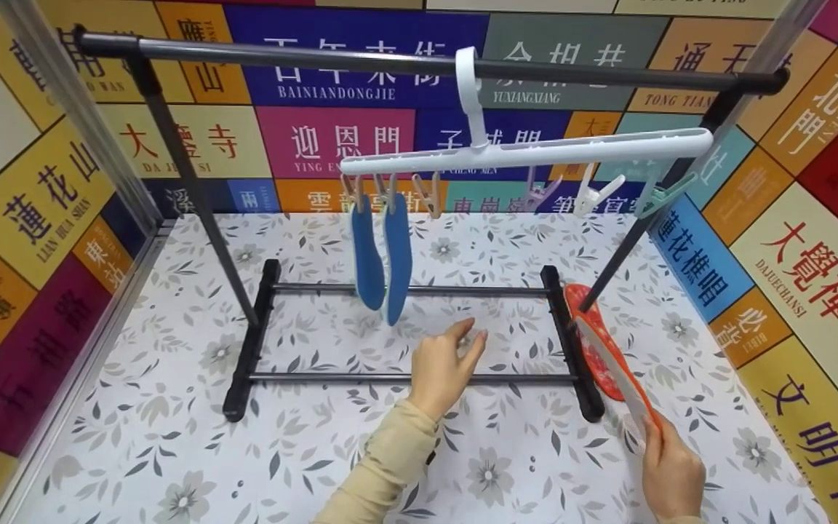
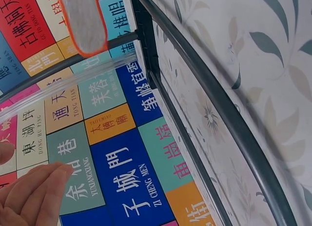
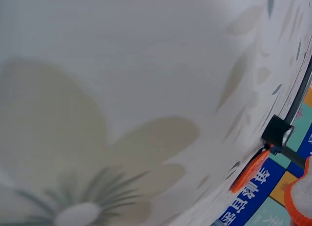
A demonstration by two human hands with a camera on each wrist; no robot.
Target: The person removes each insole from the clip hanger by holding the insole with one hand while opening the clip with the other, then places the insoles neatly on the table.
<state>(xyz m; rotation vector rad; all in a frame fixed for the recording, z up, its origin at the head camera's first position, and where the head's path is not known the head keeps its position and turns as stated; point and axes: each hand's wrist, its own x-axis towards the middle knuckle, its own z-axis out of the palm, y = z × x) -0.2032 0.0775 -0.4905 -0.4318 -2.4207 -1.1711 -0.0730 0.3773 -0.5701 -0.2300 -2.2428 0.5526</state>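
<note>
My right hand (image 1: 673,473) pinches one end of an orange-edged insole (image 1: 626,386), which stands tilted with its pale side showing. A second insole, red and patterned (image 1: 601,349), lies on the table beside the rack's right foot, partly behind the held one. My left hand (image 1: 439,371) is over the lower front bar, thumb and fingers apart, holding nothing. From the left end of a white clip hanger (image 1: 593,151), clothespins hold two blue insoles (image 1: 368,255). To their right hang a beige clothespin (image 1: 430,198), a purple one (image 1: 543,191), a white one (image 1: 597,195) and a green one (image 1: 665,198).
A black metal rack (image 1: 244,349) stands on the flower-patterned tabletop (image 1: 302,466); the hanger hooks over its top rail (image 1: 317,57). Colourful panels with Chinese lettering (image 1: 346,142) line the back and both sides. A clear edge strip (image 1: 92,364) runs along the left.
</note>
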